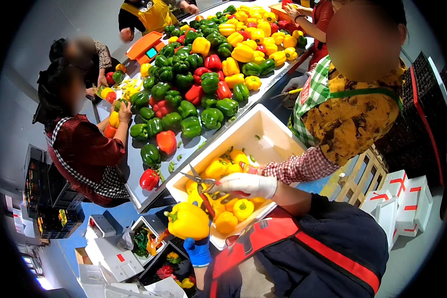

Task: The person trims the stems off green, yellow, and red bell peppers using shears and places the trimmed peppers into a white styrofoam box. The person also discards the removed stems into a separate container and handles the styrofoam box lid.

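Note:
In my left hand point(197, 252), gloved in blue, is a large yellow bell pepper point(188, 221), gripped from below with its green stem facing left. My right hand point(248, 185) wears a white glove and is closed around red-handled shears point(203, 187). Their metal blades are parted and point up to the left, above the pepper and apart from it. Beneath my right hand lies a white foam box point(268, 124) with several yellow peppers point(243, 209) inside. A co-worker's hand point(251, 169) with a checked sleeve reaches into the same box.
Green, red and yellow peppers point(184, 107) cover much of the long table point(143, 199). An orange scale point(145, 47) stands on its far left. Co-workers stand around it, one close on my right. Open boxes point(115, 263) sit at lower left; white boxes point(407, 198) and a wooden pallet point(355, 181) are at right.

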A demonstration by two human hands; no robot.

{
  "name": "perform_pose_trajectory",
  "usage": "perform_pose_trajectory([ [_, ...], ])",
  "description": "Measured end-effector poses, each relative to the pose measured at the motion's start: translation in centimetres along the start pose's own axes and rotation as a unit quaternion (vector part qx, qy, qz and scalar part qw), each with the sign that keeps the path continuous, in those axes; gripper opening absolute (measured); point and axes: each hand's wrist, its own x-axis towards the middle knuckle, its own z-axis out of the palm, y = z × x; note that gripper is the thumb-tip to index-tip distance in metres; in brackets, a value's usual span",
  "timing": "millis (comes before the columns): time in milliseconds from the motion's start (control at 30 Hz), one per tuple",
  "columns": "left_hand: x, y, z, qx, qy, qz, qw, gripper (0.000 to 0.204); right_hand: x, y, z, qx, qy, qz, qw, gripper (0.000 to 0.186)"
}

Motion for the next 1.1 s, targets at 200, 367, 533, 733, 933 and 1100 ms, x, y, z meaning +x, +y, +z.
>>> perform_pose_trajectory([
  [200,-1.9,-0.7,-2.5,0.057,0.048,-0.106,0.992,0.076,-2.6,2.5,5.2,0.208,0.080,0.096,0.970,0.027],
  [367,-2.6,-2.1,-2.4,-0.032,0.057,-0.178,0.982,0.068,-5.2,5.0,6.6,0.223,0.150,0.075,0.960,0.014],
  [533,-1.8,-3.2,-9.1,0.144,-0.020,-0.167,0.975,0.058,-8.0,6.1,9.0,0.324,0.245,0.012,0.914,0.012],
  [733,-0.5,1.6,-1.8,0.049,0.014,-0.155,0.987,0.069,-8.9,2.8,10.5,0.282,0.238,-0.036,0.929,0.033],
  [933,0.5,2.0,0.2,0.292,-0.045,0.037,0.955,0.104,-8.3,1.9,8.7,-0.490,0.174,-0.043,0.853,0.022],
  [1100,0.4,1.1,1.6,0.400,-0.052,0.077,0.912,0.109,-8.9,1.6,7.9,-0.625,0.154,-0.020,0.765,0.026],
])
